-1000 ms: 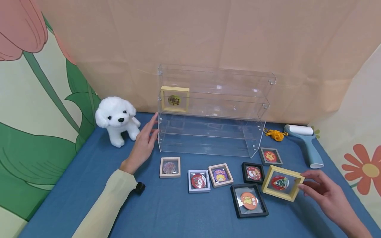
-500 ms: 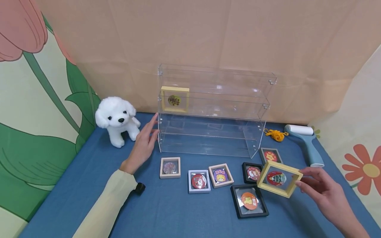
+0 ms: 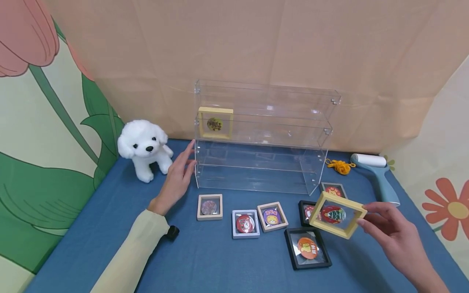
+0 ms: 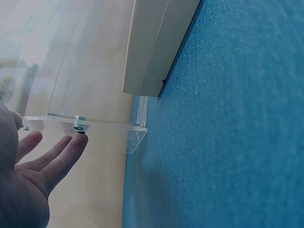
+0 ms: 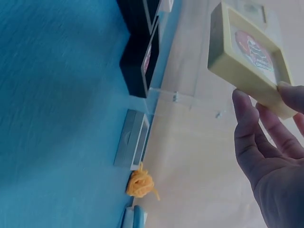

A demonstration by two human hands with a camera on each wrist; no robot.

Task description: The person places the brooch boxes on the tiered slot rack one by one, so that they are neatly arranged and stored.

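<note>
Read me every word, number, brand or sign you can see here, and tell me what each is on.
No text is clear enough to quote.
Purple badge in a cream frame: pale characters, too small to read.
Orange badge in the large black frame: light marks that may be characters, too small to read.
Red tree badge in the yellow frame held by the right hand: small pale marks, too blurred to read.
</note>
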